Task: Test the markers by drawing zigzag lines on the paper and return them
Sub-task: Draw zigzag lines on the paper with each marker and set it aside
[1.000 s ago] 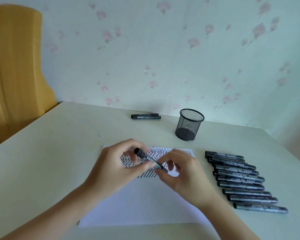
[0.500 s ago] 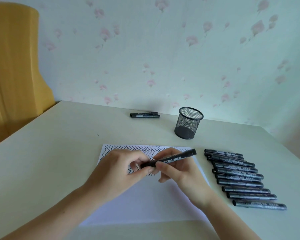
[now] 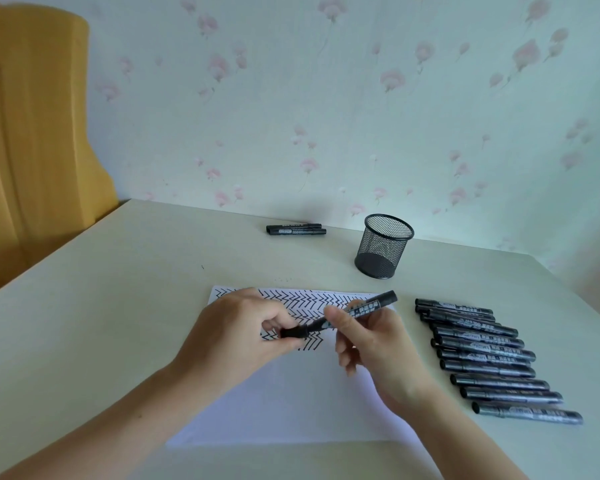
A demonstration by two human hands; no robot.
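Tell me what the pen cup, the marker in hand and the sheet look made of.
Pen cup: black wire mesh, probably metal; the table shows through its wall. Marker, held by both the left hand and the right hand: black, smooth barrel, likely plastic, with a printed label. Sheet: thin, matte white paper, lying flat, ink zigzags along its far part.

We see the paper [image 3: 291,403] under both hands [image 3: 236,337], the marker row [image 3: 489,358] to their right, the mesh cup [image 3: 383,245] beyond.
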